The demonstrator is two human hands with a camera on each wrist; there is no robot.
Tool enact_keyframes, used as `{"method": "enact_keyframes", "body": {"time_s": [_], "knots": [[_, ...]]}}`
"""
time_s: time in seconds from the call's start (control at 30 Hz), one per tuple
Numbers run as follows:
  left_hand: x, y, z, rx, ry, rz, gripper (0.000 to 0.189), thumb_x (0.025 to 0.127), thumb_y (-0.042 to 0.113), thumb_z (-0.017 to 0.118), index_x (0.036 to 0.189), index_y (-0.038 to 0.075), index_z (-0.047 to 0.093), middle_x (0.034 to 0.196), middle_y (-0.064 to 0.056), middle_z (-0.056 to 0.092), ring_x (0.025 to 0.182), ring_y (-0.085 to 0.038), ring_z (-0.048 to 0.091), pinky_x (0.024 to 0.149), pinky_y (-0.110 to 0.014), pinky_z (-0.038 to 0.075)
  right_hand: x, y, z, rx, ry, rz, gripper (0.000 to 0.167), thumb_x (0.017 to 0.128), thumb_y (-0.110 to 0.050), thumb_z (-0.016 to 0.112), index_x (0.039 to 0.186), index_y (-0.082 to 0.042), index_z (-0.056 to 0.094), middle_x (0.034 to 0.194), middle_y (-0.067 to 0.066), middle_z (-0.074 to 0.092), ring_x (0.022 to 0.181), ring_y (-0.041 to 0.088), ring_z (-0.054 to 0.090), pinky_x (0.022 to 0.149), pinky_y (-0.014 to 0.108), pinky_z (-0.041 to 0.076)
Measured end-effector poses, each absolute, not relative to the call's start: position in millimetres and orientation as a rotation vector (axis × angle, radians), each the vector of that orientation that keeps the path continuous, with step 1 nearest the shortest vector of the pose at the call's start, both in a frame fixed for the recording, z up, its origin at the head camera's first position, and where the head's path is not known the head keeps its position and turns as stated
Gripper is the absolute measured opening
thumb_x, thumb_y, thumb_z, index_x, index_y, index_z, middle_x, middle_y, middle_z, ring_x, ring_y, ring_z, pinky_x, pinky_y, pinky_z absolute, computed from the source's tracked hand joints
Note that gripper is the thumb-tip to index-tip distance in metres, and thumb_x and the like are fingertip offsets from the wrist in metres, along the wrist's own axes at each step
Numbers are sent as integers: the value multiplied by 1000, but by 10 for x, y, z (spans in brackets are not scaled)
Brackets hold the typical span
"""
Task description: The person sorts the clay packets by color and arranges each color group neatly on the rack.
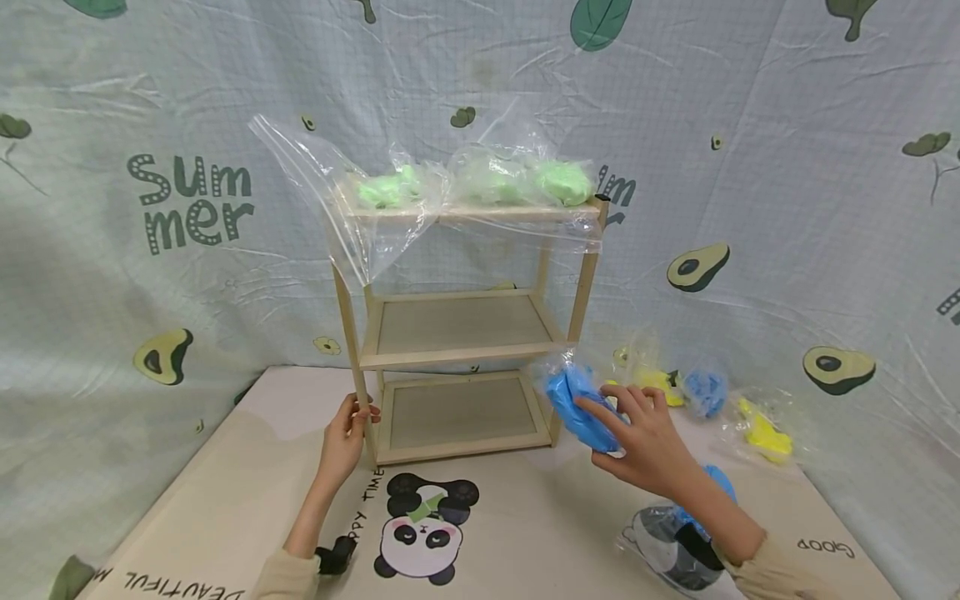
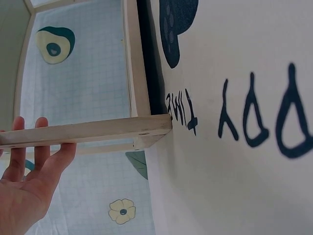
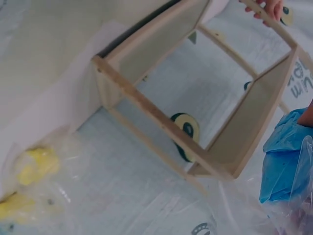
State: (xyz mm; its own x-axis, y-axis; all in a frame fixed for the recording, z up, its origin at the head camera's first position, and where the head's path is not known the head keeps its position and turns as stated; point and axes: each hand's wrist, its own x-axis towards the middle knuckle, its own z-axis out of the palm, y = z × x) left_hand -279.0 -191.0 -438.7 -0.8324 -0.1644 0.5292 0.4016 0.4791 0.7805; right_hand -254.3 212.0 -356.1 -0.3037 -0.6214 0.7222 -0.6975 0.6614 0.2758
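A three-tier wooden shelf (image 1: 461, 358) stands upright on the table. My left hand (image 1: 347, 437) holds its front left post low down; in the left wrist view the fingers (image 2: 41, 152) of that hand reach round the post (image 2: 88, 132). My right hand (image 1: 645, 437) grips a clear plastic bag with a blue clay-like lump (image 1: 581, 408), held in front of the shelf's right side. This blue bag (image 3: 286, 159) also shows at the right edge of the right wrist view. Clear bags with light green lumps (image 1: 487, 179) lie on the top tier. Both lower tiers are bare.
Right of the shelf lie bags with yellow lumps (image 1: 767, 432) and another blue bag (image 1: 705, 392). A further bag with grey, white and black contents (image 1: 660, 542) sits partly under my right forearm. A printed cloth (image 1: 225, 317) hangs behind the table (image 1: 555, 533).
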Motion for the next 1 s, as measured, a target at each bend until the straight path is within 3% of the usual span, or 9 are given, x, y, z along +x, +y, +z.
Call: {"method": "enact_keyframes", "body": {"time_s": [0.2,0.37,0.57,0.67,0.77,1.0], "knots": [[-2684,-1839,-4239,-186,-2182,-1350,15,90,1,43,102,-5,51,86,-19,62,77,-19,63,72,-37,47,-2566,1967,-3501,1022,-2012,140,54,87,-53,25,118,-19,54,104,15,52,87,29,49,74,48,30],[-2582,-1775,-4101,-164,-2193,-1326,15,90,0,43,101,-6,51,85,-20,62,76,-16,62,71,-33,47,-2619,1836,-3433,1043,-1980,160,52,87,-51,28,119,-19,53,105,15,51,85,28,48,74,48,29],[-2575,-1776,-4091,-175,-2189,-1335,14,90,-1,44,101,-7,51,85,-21,62,75,-15,62,71,-33,47,-2652,1667,-3311,1058,-1945,177,46,82,-43,50,120,-17,53,106,17,52,82,27,47,74,47,28],[-2573,-1774,-4096,-174,-2194,-1342,14,90,0,43,101,-6,51,86,-21,61,76,-16,62,72,-36,47,-2653,1582,-3252,1046,-1926,169,51,72,-34,64,119,-18,53,106,17,52,82,26,47,74,47,28],[-2564,-1767,-4094,-167,-2200,-1342,15,91,0,43,101,-6,50,86,-21,61,77,-17,62,72,-37,47,-2660,1504,-3200,1040,-1911,165,66,57,-26,76,118,-18,53,106,16,51,81,24,46,74,46,29],[-2669,-1830,-4225,-195,-2178,-1365,15,90,0,43,102,-5,51,86,-20,61,76,-11,62,71,-38,48,-2741,1349,-3084,1011,-1909,155,64,59,-27,77,118,-19,53,106,14,51,84,26,46,75,47,30]]}}
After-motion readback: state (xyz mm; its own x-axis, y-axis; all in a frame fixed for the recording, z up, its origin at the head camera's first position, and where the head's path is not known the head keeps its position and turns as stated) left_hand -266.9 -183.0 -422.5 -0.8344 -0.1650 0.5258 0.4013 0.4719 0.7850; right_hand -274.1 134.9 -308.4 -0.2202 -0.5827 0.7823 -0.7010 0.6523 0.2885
